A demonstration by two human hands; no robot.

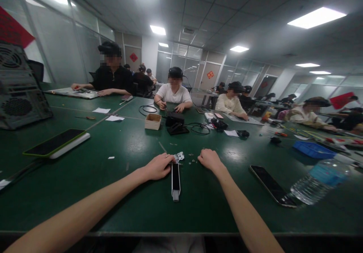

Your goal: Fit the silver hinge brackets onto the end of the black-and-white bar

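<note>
— Rings (190,162) on the green table (198,215), see? Tiny ones, lying loose.

— Yes. What is the left hand (157,166) doing?

— It sits curled up, with its fingers bent low, right by a small metal plate with holes (178,157). I can't tell if the fingers are holding the plate or only touching it.

— And the right hand (209,160)?

— Its fingers are bent down too, close together, on the table just past the rings. If they hold something tiny, I can't see it.

— Where is the plate?

— Between the two hands, closer to the left one, at the top end of a long black and silver bar (176,181).

— Is anything put together yet?

— I can't tell. The rings I can see lie apart from the plate, so those are not on it. They are not in the wooden box (153,121) farther up the table, either.
</note>
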